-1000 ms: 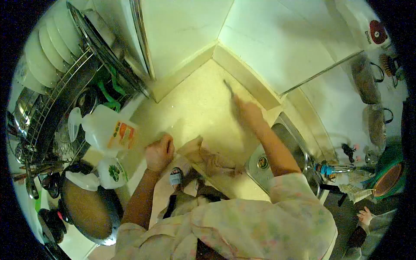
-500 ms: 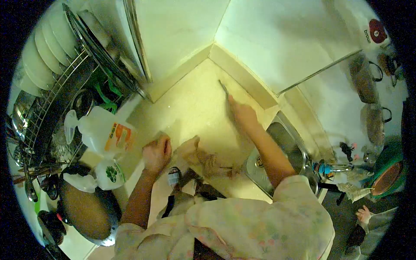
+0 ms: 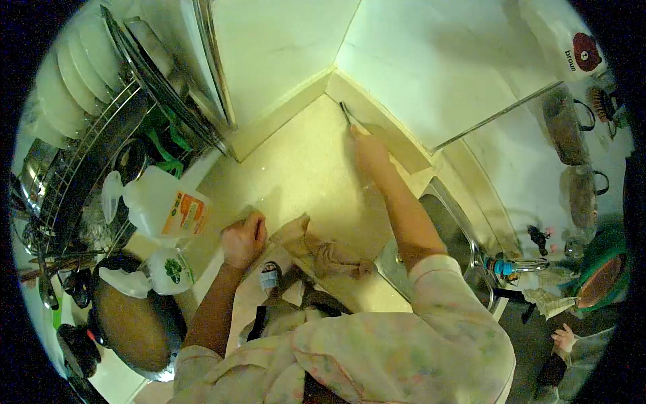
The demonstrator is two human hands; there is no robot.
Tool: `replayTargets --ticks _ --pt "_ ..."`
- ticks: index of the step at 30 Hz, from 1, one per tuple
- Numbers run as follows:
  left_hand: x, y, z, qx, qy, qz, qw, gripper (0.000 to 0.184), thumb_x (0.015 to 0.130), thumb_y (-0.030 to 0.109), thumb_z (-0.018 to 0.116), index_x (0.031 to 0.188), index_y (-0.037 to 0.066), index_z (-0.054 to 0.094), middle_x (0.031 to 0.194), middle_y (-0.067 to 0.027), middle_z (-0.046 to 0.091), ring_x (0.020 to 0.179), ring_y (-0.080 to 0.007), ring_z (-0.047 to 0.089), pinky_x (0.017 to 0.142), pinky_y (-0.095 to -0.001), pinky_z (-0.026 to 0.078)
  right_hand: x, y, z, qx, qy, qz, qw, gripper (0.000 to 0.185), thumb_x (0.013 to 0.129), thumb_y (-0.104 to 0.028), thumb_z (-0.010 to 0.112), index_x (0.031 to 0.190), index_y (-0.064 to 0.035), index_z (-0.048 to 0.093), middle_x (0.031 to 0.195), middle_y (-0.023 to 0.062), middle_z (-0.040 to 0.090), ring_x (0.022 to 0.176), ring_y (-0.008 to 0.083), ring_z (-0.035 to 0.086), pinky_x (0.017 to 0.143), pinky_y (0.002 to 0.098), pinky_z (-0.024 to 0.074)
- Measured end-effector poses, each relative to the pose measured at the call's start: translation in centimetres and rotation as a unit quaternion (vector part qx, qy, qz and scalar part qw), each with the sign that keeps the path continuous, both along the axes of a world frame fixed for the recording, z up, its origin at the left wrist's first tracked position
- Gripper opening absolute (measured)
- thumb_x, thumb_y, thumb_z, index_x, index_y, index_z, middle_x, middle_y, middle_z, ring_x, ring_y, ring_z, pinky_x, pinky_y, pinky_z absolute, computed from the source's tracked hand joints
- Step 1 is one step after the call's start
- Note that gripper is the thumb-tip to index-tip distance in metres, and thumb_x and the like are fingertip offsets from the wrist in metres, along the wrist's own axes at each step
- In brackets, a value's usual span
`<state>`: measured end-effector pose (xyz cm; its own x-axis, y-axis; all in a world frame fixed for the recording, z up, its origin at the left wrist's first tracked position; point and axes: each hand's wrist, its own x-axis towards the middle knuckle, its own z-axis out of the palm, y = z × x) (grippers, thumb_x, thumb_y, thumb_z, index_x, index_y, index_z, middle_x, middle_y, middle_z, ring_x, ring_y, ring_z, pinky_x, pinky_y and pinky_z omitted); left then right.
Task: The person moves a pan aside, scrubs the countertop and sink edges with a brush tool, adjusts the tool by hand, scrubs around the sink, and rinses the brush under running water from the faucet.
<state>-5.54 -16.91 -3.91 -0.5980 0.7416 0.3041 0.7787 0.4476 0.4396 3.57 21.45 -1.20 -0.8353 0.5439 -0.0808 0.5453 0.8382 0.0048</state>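
Head view: The person's right hand (image 3: 370, 155) has its grip closed round a slim, dark tool (image 3: 345, 113) near the corner of a smooth, pale surface (image 3: 296, 168).
Dim light leaves its material uncertain; it should handle light and stiff, held by its near end. The left hand (image 3: 243, 241) curls closed beside soft, crumpled cloth (image 3: 330, 257).

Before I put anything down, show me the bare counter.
The counter is bare between the back ledge, left hand, cloth and right hand. Crowded: leftward, by white bottles and the dish rack; near the corner, by the thin tool.
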Motion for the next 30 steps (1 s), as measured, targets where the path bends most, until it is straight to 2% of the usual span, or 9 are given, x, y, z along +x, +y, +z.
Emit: replayTargets --ticks 2,7,9,13,16,21,24,27,30 --pt "0.0 0.0 -0.1 0.018 0.000 -0.003 1.000 0.011 0.086 0.017 0.068 0.094 0.013 0.061 0.068 -0.0106 0.065 0.058 -0.0306 0.065 0.055 -0.0430 0.052 -1.9 0.2 1.1 -0.076 -0.023 -0.056 0.995 0.056 0.099 -0.010 0.040 0.153 -0.0226 0.035 0.093 0.0262 0.068 0.085 0.0410 0.069 0.076 0.0493 0.0548" --pt "-0.2 0.4 0.1 -0.015 -0.018 0.008 1.000 0.011 0.086 0.018 0.068 0.093 0.013 0.061 0.068 -0.0106 0.065 0.057 -0.0300 0.065 0.054 -0.0422 0.052 5.1 -5.0 0.1 -0.039 -0.025 0.013 0.999 0.053 0.100 -0.012 0.039 0.153 -0.0186 0.034 0.095 0.0265 0.068 0.089 0.0394 0.069 0.073 0.0483 0.0550" --pt "0.0 0.1 0.3 -0.031 -0.014 -0.001 0.999 0.011 0.086 0.018 0.068 0.093 0.013 0.061 0.068 -0.0104 0.065 0.057 -0.0298 0.065 0.054 -0.0421 0.052 4.5 -4.8 -0.5 -0.032 -0.041 0.004 0.999 0.052 0.101 -0.012 0.038 0.153 -0.0180 0.034 0.096 0.0268 0.068 0.090 0.0396 0.069 0.074 0.0476 0.0553" --pt "0.1 0.3 0.5 -0.001 0.003 0.001 1.000 0.010 0.087 0.018 0.067 0.093 0.014 0.061 0.067 -0.0102 0.064 0.057 -0.0295 0.065 0.054 -0.0425 0.052 -3.5 -1.1 3.3 -0.023 -0.048 -0.008 0.999 0.052 0.101 -0.011 0.039 0.152 -0.0179 0.034 0.097 0.0263 0.068 0.090 0.0396 0.069 0.075 0.0456 0.0564" --pt "-0.1 0.1 0.3 -0.003 0.002 -0.003 1.000 0.010 0.088 0.018 0.067 0.093 0.014 0.061 0.068 -0.0102 0.065 0.058 -0.0296 0.066 0.054 -0.0430 0.052 -0.9 -5.0 3.9 -0.057 -0.063 -0.021 0.996 0.053 0.100 -0.009 0.041 0.152 -0.0164 0.033 0.096 0.0252 0.068 0.089 0.0386 0.069 0.073 0.0442 0.0571" --pt "0.3 0.4 0.8 -0.030 -0.020 0.010 0.999 0.011 0.087 0.019 0.068 0.093 0.013 0.061 0.070 -0.0110 0.066 0.061 -0.0311 0.066 0.057 -0.0448 0.052 2.4 -5.8 0.9 -0.034 -0.071 0.001 0.997 0.046 0.105 -0.024 0.036 0.148 -0.0082 0.034 0.098 0.0261 0.068 0.088 0.0409 0.069 0.076 0.0506 0.0554" --pt "-0.1 0.3 -0.3 -0.018 -0.021 -0.011 1.000 0.011 0.087 0.018 0.068 0.093 0.013 0.060 0.070 -0.0114 0.066 0.062 -0.0320 0.066 0.058 -0.0455 0.052 -2.6 -1.1 1.2 -0.041 -0.011 -0.043 0.998 0.046 0.106 -0.028 0.036 0.146 -0.0056 0.036 0.099 0.0273 0.068 0.089 0.0417 0.068 0.077 0.0525 0.0545" --pt "0.0 0.1 0.3 -0.001 -0.018 -0.003 1.000 0.010 0.087 0.018 0.067 0.093 0.012 0.060 0.071 -0.0118 0.066 0.062 -0.0322 0.066 0.058 -0.0454 0.052 -1.3 -0.7 -0.4 -0.107 -0.011 -0.093 0.990 0.045 0.104 -0.023 0.039 0.146 -0.0063 0.037 0.100 0.0271 0.068 0.089 0.0421 0.068 0.077 0.0515 0.0541" --pt "0.0 0.3 0.4 -0.005 -0.046 -0.001 0.999 0.011 0.087 0.018 0.067 0.092 0.012 0.060 0.072 -0.0127 0.066 0.064 -0.0323 0.066 0.059 -0.0449 0.052 6.2 -6.1 1.6 -0.096 -0.090 -0.075 0.989 0.047 0.100 -0.017 0.042 0.147 -0.0114 0.040 0.100 0.0261 0.069 0.089 0.0416 0.068 0.077 0.0496 0.0540"
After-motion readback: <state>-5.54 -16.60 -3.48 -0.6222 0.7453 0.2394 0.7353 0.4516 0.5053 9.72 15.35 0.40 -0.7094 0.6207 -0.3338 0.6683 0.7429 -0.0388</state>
